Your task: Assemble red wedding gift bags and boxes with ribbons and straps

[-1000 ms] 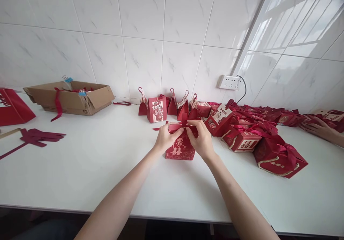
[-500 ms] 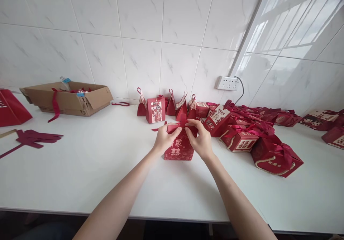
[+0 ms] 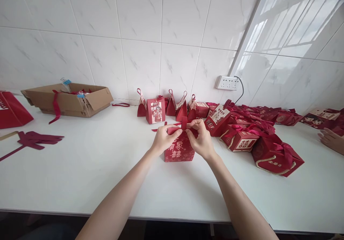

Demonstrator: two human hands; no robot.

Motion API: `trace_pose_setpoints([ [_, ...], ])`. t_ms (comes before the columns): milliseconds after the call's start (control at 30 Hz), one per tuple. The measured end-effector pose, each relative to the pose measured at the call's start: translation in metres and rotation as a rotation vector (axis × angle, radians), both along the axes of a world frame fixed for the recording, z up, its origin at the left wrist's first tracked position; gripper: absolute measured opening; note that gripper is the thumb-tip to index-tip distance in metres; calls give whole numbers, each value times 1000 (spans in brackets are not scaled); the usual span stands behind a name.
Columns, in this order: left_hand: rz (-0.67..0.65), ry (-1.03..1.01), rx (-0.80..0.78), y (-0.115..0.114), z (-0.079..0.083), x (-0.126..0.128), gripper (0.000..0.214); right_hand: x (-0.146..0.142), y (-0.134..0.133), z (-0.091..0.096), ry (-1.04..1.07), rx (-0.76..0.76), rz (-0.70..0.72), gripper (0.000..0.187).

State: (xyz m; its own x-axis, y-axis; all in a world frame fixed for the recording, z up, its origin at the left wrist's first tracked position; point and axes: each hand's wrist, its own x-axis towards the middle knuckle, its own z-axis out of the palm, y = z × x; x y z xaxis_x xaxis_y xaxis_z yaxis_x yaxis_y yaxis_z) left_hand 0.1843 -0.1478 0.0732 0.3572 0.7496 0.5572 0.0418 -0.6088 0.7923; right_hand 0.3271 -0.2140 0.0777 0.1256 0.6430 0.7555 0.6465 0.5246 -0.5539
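Observation:
A red paper gift box [image 3: 179,153] with pale printed characters stands upright on the white table in front of me. At its top edge, a short loop of red ribbon [image 3: 184,123] sticks up between my hands. My left hand [image 3: 165,138] pinches the ribbon and the box top from the left, thumb toward me. From the right, my right hand [image 3: 199,137] pinches the same ribbon between thumb and bent fingers. The fingertips partly cover the ribbon and the box's upper edge.
Finished-looking red boxes [image 3: 156,111] stand along the wall, with a heap of red boxes [image 3: 278,156] to the right. A cardboard box [image 3: 70,102] and loose ribbons [image 3: 40,139] lie left. Another person's hand [image 3: 331,139] is at the right edge. A power strip [image 3: 227,83] hangs on the wall.
The ribbon loop between my hands stands slightly lower, and my right fingers have curled a little more. Another person's hand has come into view at the far right, by a red box.

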Motion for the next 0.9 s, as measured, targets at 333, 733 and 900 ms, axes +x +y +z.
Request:
trace_pose_setpoints([
  [333,5,-37,-34,-5,-2,3,22,-1,-1,-2,-17,13,-12,22],
  [733,4,-28,-29,-8,-2,3,20,-3,-2,-2,24,12,-1,21],
  [900,26,-10,-23,-8,-2,3,21,-4,-1,-2,41,22,-10,17],
])
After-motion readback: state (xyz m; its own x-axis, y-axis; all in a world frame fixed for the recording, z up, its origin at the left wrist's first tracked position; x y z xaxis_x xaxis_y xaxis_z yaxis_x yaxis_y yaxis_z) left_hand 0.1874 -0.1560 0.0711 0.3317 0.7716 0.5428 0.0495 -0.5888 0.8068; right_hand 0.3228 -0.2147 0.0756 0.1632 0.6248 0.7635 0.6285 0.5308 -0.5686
